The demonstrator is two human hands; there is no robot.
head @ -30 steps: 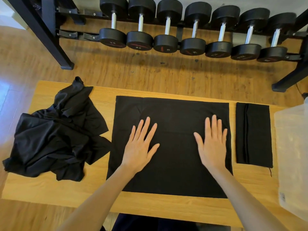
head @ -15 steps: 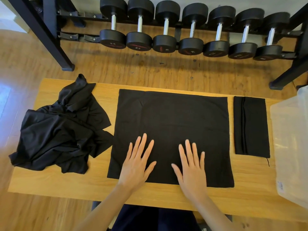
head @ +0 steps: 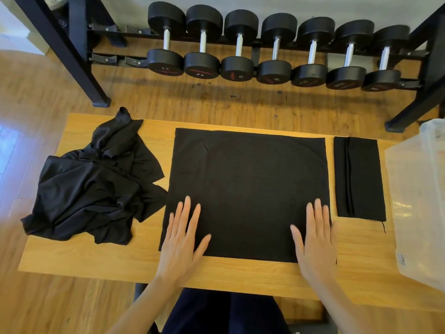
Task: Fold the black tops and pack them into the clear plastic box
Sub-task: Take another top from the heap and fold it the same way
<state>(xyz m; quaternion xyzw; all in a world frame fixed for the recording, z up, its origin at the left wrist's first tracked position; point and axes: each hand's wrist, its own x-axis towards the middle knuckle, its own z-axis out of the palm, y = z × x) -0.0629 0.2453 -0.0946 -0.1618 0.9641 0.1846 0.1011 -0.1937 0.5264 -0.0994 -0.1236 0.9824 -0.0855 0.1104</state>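
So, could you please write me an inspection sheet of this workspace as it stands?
Surface: wooden table, bare wood along the near edge.
Job's things: flat black top spread at centre; crumpled black tops heaped left; folded black top right; clear plastic box at the right edge.
Clutter: nothing seen.
Grippers: left hand and right hand rest flat, fingers straight, on the flat top's near corners.
Cables: nothing seen.
Surroundings: dumbbell rack on the wooden floor behind.

A: Left hand (head: 183, 239)?
B: Flat, palm down, fingers straight and slightly spread, forearm bare, reaching in from below.
A: Right hand (head: 315, 239)?
B: Same pose, fingers closer together, thumb out; pressure probably light, cannot confirm.
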